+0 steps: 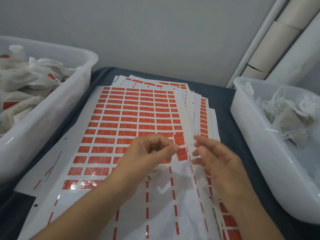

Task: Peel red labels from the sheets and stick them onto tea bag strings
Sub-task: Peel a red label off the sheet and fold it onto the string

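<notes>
Above the glossy sheet of red rectangular labels, the left hand and blurred right hand each pinch the thin white string taut; the peeled red label should fold squarely around it.

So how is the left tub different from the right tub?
The left tub is piled high with tea bags, some showing red labels; the right tub holds fewer bags, with no labels visible. The left tub looks bigger in view. Both are white plastic, flanking the label sheets.

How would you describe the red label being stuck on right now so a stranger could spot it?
Start at the big sheet of red labels in the middle of the table. Near its lower right, between the left hand and the right hand, a red label stands upright across a white string. The others lie flat in rows.
</notes>
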A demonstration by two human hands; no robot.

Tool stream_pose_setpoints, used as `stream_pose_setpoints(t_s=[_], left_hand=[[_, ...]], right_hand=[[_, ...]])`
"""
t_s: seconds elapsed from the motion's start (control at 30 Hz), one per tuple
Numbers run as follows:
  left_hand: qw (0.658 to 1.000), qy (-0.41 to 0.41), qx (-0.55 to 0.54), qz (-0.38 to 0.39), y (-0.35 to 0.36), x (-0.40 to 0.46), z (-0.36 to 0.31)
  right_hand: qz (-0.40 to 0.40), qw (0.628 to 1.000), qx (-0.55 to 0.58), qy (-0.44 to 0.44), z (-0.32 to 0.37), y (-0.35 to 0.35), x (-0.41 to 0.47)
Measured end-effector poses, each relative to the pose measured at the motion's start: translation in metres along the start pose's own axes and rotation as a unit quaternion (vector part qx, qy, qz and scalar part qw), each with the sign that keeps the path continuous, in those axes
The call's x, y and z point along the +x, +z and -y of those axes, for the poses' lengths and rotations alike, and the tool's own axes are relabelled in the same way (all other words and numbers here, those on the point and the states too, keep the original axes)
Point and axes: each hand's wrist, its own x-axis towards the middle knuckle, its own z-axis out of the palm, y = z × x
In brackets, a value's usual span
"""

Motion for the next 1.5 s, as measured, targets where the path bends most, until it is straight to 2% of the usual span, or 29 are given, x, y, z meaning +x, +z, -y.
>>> stream_pose_setpoints(t_s=[0.07,0.13,0.3,0.57,0.8,0.9,0.97,1.0,1.1,1.13,1.2,1.37,1.43,1.5], left_hand=[[1.0,-0.001,0.007,0.009,0.002,-0.002,0.001],[1.0,-0.002,0.011,0.007,0.003,-0.002,0.001],[1.0,0.003,0.021,0.008,0.005,-0.002,0.002],[1.0,0.007,0.023,0.003,0.005,-0.002,0.004],[0.997,0.046,0.069,0.0,0.007,-0.002,0.002],[0.991,0.083,0.102,-0.036,0.01,-0.003,0.001],[0.971,0.146,0.168,-0.089,0.011,-0.003,0.002],[0.95,0.197,0.215,-0.114,0.01,-0.003,0.003],[0.859,0.35,0.349,-0.133,0.01,-0.003,0.011],[0.842,0.372,0.367,-0.134,0.011,-0.004,0.015],[0.835,0.383,0.37,-0.139,0.011,-0.005,0.019],[0.85,0.371,0.348,-0.139,0.01,-0.003,0.02],[0.887,0.331,0.299,-0.119,0.012,-0.005,0.018],[0.948,0.233,0.189,-0.103,0.014,-0.007,0.011]], right_hand=[[0.06,0.998,0.022,0.018,-0.002,0.007,-0.002],[0.073,0.995,0.06,0.029,-0.001,0.009,0.0],[0.045,0.995,0.086,0.014,-0.004,0.006,0.002],[0.006,0.999,0.035,-0.024,-0.003,0.008,-0.002],[-0.004,0.999,0.042,-0.02,-0.001,0.008,-0.004],[-0.004,0.997,0.07,0.013,-0.004,0.006,-0.002],[0.005,0.995,0.089,0.036,-0.005,0.007,-0.002],[0.011,0.995,0.09,0.042,-0.005,0.008,-0.002],[0.026,0.994,0.101,0.042,-0.003,0.01,-0.003],[0.023,0.995,0.094,0.034,-0.001,0.011,-0.004],[0.009,0.999,0.048,0.0,0.002,0.01,-0.005],[-0.023,0.996,-0.041,-0.074,0.003,0.009,-0.01],[-0.039,0.994,-0.044,-0.092,0.004,0.008,-0.01],[-0.051,0.995,0.009,-0.089,0.007,0.006,-0.01]])
